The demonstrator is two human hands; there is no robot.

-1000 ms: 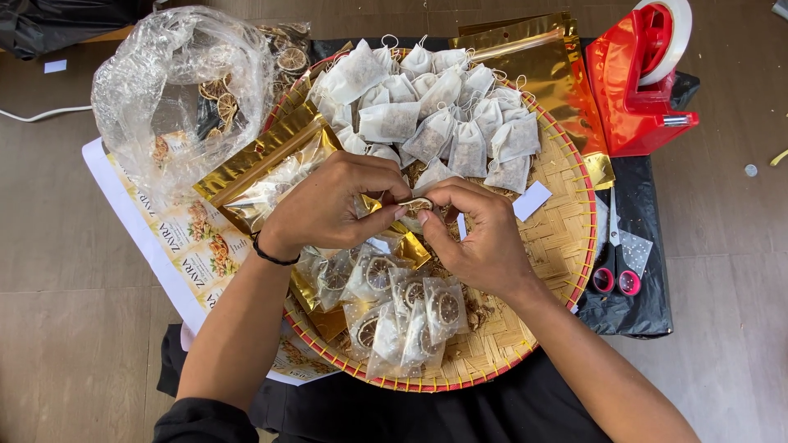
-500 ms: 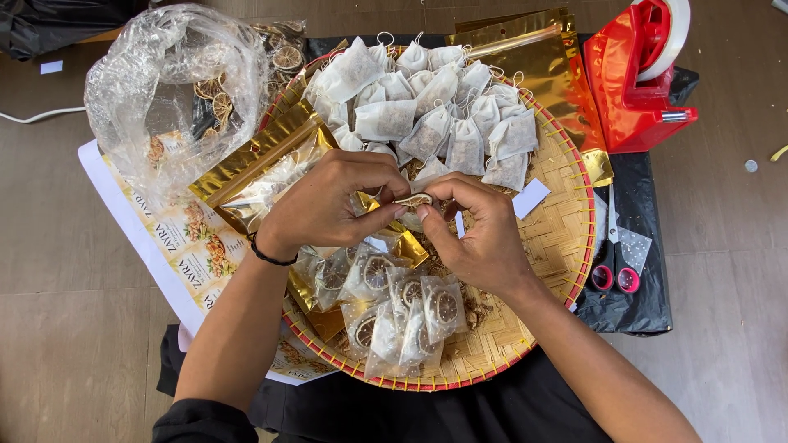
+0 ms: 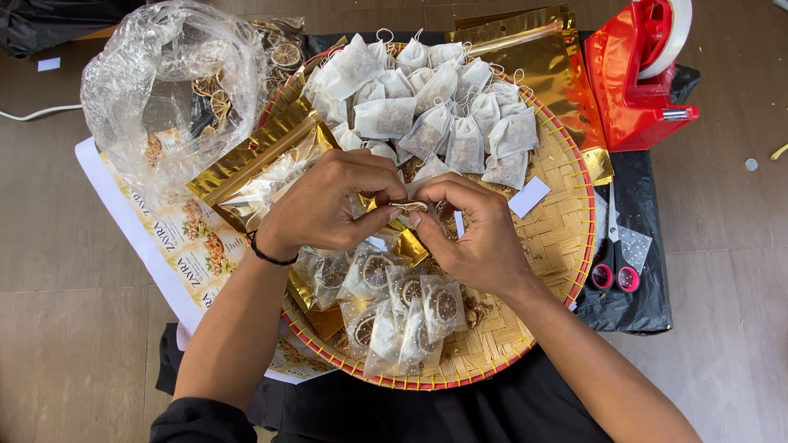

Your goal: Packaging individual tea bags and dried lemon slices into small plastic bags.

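Hands barely shifted: left hand, right hand pinch small packet over woven tray of tea bags.

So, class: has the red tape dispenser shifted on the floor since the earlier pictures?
No. The red tape dispenser sits at the same spot beside the woven tray's upper right rim, against the gold pouch.

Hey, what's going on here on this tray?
A person sits over a round woven bamboo tray. The left hand and right hand meet at the middle, their fingers pinching a small clear sachet with a dried citrus slice. A pile of white drawstring tea bags fills the tray's far side; finished clear citrus sachets lie near the wrists. Shiny gold foil pouches sit left, a red tape dispenser to the right.
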